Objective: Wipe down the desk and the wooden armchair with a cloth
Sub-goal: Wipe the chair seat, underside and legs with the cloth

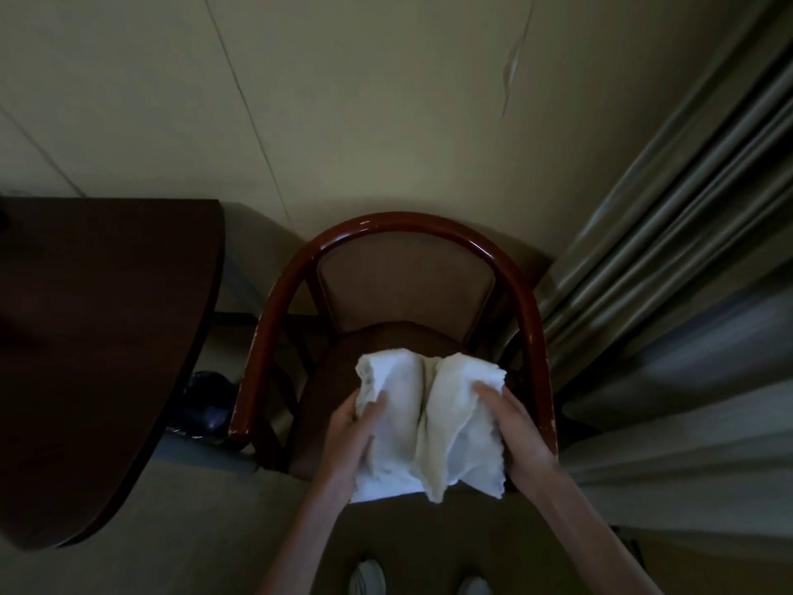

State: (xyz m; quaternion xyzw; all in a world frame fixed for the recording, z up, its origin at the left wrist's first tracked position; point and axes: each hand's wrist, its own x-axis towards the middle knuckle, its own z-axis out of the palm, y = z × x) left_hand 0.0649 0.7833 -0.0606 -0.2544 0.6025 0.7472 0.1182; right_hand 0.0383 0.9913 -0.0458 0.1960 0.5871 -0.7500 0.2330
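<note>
A white cloth (429,423) is bunched between both hands above the seat of the wooden armchair (407,225). My left hand (349,435) grips the cloth's left side and my right hand (515,431) grips its right side. The armchair has a curved, glossy red-brown arm rail and a brown padded back and seat. It faces me and stands against the wall. The dark wooden desk (98,337) fills the left of the view, its rounded edge close to the chair's left arm.
Heavy curtains (669,259) hang at the right, touching the chair's right arm. A dark blue object (210,401) lies on the floor between desk and chair. My shoes (369,577) show at the bottom on the carpet.
</note>
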